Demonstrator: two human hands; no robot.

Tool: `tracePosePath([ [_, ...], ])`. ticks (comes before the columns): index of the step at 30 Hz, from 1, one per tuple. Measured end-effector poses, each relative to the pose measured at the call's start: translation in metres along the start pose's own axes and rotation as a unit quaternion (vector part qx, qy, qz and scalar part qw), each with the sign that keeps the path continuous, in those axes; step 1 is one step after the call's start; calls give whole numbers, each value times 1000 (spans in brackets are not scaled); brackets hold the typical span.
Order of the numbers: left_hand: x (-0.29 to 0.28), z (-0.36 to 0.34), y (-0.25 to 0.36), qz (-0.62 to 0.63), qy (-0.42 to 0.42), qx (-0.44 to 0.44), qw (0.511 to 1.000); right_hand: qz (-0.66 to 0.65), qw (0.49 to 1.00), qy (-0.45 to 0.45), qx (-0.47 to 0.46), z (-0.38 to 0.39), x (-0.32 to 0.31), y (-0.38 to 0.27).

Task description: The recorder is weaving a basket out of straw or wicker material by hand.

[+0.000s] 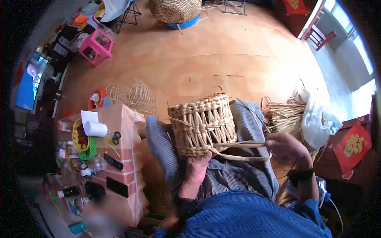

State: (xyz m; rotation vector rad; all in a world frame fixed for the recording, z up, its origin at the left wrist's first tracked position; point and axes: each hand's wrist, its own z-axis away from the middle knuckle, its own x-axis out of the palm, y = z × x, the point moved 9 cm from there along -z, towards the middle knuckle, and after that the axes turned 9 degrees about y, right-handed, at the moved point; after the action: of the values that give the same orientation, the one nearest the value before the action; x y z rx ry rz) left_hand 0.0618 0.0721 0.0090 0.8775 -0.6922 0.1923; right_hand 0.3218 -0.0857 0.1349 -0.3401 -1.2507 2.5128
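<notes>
On my lap lies a round basket [202, 125] woven from tan straw, with braided bands and an open lattice between them. My left hand [196, 169] is closed on its near lower edge, thumb against the braid. A loop of flat straw strands [242, 157] runs from that edge to the right. Out there my right hand [289, 147] is closed around the strands, which look pulled taut on the upper side. The fingers of my right hand are slightly blurred, and the fingers of my left are partly hidden under the basket.
A bundle of loose straw [287, 117] and a clear plastic bag [320, 121] lie to my right. The cloth-covered table [126, 158] at my left bears scissors [116, 137], a phone [117, 187] and bottles. Coiled strips [137, 95], a pink stool [96, 47] and another woven basket [176, 10] stand farther off.
</notes>
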Motion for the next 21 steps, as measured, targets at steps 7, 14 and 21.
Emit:
tracePosePath([
  [7, -13, 0, -1, 7, -15, 10, 1000, 102, 954, 254, -127, -25, -95, 55],
  [14, 0, 8, 4, -11, 17, 10, 1000, 251, 871, 260, -333, -23, -29, -31],
  [21, 20, 18, 13, -48, 39, -35, 997, 297, 871, 76, -384, -16, 149, -36],
])
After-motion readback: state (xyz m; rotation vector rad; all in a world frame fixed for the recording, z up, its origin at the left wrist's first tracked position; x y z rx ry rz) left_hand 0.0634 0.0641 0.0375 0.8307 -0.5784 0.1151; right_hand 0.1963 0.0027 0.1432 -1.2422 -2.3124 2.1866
